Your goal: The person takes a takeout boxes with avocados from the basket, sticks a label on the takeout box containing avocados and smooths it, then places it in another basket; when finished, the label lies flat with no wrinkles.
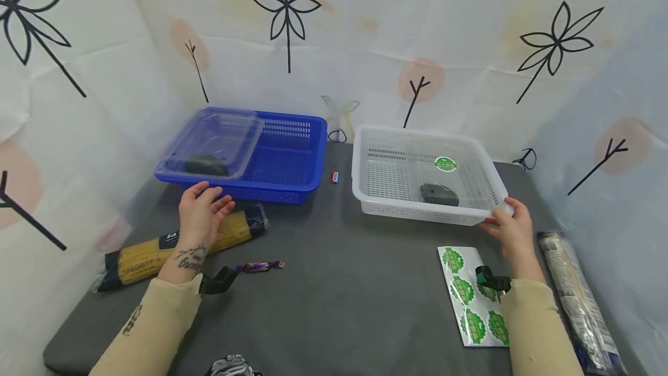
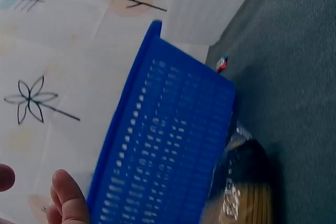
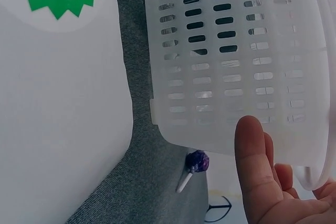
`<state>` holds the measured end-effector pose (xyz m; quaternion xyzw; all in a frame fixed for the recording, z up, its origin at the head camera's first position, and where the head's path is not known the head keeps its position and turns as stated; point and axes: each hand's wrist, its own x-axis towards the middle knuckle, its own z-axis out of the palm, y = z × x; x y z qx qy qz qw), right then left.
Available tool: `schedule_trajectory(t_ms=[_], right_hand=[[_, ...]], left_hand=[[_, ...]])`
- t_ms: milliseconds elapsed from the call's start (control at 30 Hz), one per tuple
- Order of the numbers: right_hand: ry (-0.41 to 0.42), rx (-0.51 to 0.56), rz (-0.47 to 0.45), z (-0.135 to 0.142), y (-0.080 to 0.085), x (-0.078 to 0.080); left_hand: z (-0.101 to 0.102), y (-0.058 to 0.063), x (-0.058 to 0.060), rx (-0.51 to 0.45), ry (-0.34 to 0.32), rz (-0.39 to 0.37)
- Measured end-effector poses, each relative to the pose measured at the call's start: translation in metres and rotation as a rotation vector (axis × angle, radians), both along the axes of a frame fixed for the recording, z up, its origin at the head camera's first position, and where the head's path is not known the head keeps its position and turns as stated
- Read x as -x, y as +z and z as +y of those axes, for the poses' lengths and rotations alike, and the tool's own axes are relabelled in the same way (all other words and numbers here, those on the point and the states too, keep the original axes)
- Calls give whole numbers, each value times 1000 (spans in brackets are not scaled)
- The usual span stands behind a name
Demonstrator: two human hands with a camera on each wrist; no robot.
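Note:
My left hand is at the near edge of the blue basket, fingers loosely bent and holding nothing. Inside that basket, tilted on its left side, sits a clear plastic container with a dark lump showing in it. At the near right corner of the white basket, my right hand grips the rim, a finger lying along the slotted wall. A clear container with a green round sticker and a dark block lies in the white basket's right half.
A spaghetti pack and a purple-wrapped candy lie left. Between the baskets is a small red-and-blue packet. A green sticker sheet and a long clear-wrapped pack lie right. Striped cloth shows at the front. A purple lollipop stands beyond the white basket.

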<state>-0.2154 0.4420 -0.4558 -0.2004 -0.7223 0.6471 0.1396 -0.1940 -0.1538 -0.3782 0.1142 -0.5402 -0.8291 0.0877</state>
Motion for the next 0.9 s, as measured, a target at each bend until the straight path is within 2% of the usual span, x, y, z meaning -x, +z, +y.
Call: schedule_trajectory(t_ms=[100, 133, 200, 333, 433, 533, 667, 700, 767, 867, 900], right_hand=[[-5, -10, -11, -1, 2, -1], [-6, -9, -10, -1, 2, -1], [-4, 0, -1, -1, 1, -1], [-10, 2, 7, 1, -1, 0], [-13, -9, 1, 3, -3, 0], [-10, -15, -3, 5, -3, 1], [-5, -23, -8, 5, -2, 1], [-5, -24, -9, 5, -2, 1], [-5, -34, -13, 5, -1, 0], [-12, -54, -20, 5, -1, 0], [-17, -53, -18, 5, -2, 0]], left_hand=[[-20, -4, 7, -93, 56, -112], [-25, -5, 9, -124, 74, -127], [-34, -5, 12, -162, 108, -139], [-48, -7, 22, -179, 186, -132], [-57, -15, 34, -174, 239, -114], [-67, -35, 50, -131, 264, -77], [-83, -69, 71, -53, 269, -20], [-86, -73, 74, -52, 267, -12], [-88, -74, 76, -47, 268, -17], [-83, -60, 71, -55, 270, -49], [-79, -52, 67, -59, 272, -69]])
